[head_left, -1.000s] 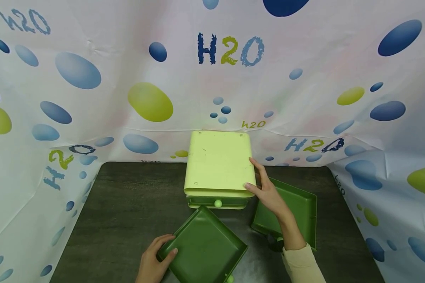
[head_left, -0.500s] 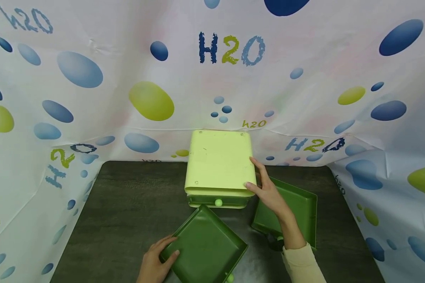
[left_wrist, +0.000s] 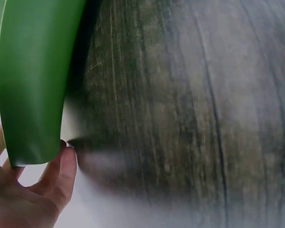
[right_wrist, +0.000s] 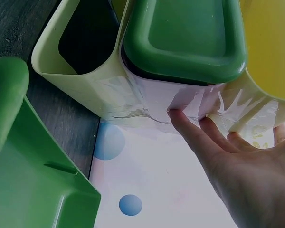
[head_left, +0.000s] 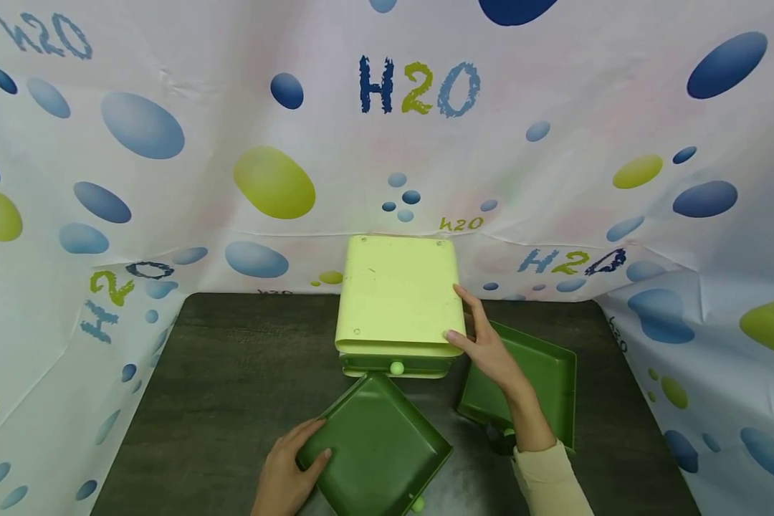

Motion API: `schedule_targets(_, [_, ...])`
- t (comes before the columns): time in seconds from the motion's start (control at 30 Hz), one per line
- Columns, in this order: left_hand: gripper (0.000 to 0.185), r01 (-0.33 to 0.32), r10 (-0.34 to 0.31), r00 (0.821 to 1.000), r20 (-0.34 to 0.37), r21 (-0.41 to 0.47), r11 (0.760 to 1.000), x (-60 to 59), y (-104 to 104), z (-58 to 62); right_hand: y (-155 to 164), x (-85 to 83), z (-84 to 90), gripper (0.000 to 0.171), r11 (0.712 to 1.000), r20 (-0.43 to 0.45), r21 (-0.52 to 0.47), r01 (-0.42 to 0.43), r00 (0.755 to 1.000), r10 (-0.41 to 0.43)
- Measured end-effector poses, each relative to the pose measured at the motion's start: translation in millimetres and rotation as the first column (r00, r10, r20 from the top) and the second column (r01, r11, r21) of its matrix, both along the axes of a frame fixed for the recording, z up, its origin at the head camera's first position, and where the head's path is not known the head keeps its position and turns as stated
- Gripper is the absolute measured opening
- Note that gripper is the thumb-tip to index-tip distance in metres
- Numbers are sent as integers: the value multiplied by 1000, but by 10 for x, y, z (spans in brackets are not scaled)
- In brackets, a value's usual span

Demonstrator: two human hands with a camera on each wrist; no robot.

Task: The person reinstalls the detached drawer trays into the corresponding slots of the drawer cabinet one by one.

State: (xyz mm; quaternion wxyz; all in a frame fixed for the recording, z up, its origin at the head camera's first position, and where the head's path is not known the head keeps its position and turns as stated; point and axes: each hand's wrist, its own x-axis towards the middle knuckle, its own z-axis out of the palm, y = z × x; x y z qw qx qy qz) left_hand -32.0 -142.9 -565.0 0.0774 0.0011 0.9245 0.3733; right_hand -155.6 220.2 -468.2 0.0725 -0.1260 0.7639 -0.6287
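Left hand (head_left: 287, 466) grips the left corner of a green drawer (head_left: 377, 444), thumb over the rim; right hand (head_left: 493, 355) rests extended fingers on the side of a pale yellow cabinet (head_left: 400, 294). Behind hangs a white printed sheet (head_left: 335, 43). On the dark table (head_left: 232, 358), the cabinet stands at the far edge, with the gripped drawer cornerwise before it. A second drawer (head_left: 545, 373) lies to the right, partly beneath the forearm. A third drawer (right_wrist: 190, 40) occupies the middle slot, its round knob (head_left: 396, 368) facing forward.

Whitish glare hazes the tabletop (left_wrist: 180, 95) in the left wrist view.
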Motion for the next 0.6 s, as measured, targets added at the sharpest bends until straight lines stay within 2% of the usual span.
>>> schedule_targets(0.23, [67,45,-46,999,9,26,999,11,-8,47,10,-3,7,75,1000,-4,3,2,1000,-2])
schedule_targets(0.37, [66,51,-52,999,12,61,997,23,-9,51,13,-6,13,75,1000,-2,2,1,1000,-1])
schedule_targets(0.6, [64,-5,3,1000,24,57,998,80,39,89,12,-10,17,75,1000,7,0,-4,1000,4])
